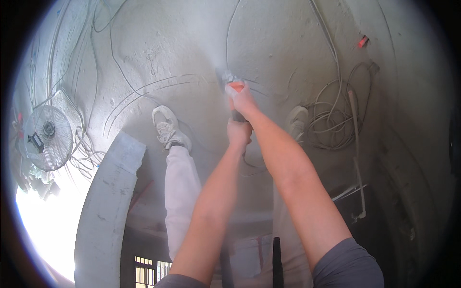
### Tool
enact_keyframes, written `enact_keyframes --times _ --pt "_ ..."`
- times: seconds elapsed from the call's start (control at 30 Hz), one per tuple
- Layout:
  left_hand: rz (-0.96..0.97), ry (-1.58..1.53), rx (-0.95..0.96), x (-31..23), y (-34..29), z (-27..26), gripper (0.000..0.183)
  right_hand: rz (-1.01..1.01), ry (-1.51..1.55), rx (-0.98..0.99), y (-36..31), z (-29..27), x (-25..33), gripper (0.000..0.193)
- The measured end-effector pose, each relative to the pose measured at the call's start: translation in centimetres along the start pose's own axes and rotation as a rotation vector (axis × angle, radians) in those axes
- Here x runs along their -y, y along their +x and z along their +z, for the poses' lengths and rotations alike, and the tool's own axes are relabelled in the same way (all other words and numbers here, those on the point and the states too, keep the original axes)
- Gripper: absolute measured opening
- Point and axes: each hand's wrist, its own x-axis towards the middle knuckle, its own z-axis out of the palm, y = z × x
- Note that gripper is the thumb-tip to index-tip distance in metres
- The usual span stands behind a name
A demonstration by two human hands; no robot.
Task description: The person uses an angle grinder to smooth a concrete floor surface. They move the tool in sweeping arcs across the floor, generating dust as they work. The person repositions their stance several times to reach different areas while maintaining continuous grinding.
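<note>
Both arms reach out from the lower edge toward a dusty, whitish concrete floor, rough and scored with curved lines. The right hand is clenched over the front of a power tool with an orange head, most likely a small grinder, whose working end meets the floor roughly mid-surface, where a pale haze of dust spreads out around it. The left hand is wrapped tight round the tool's dark handle, just behind the right hand and touching it. The person's legs stand on the same floor: a dust-covered white sneaker to the left of the hands with a pale trouser leg below it, and a second shoe to the right, partly behind the right forearm. Thin cables run over the floor from its far edge, and a loose coil of pale cable lies near the right side beside a slim stick or pipe. A small red object sits toward the far right corner. At the left, a round white fan stands among tangled wires, and a curved grey concrete slab arcs down beside glaring daylight. Everything is coated in fine white powder.
</note>
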Motion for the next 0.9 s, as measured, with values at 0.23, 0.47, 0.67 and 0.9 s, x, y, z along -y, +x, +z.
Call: enact_keyframes --times 0.23,0.47,0.67,0.9 --pt "-0.015 0.061 0.027 -1.7 -0.6 -0.7 0.022 0.01 0.028 0.014 -2.2 -0.9 2.4 0.078" --pt "0.031 0.108 0.101 -1.8 0.0 -1.2 0.029 -0.017 -0.003 -0.059 -1.4 -0.5 2.5 0.095" --pt "0.057 0.124 0.079 -2.9 -0.2 -1.8 0.025 0.002 0.073 -0.034 -0.7 0.0 3.2 0.094" --pt "0.066 0.178 0.082 -3.8 0.2 -2.1 0.022 0.01 0.151 -0.06 -1.0 0.0 4.3 0.083"
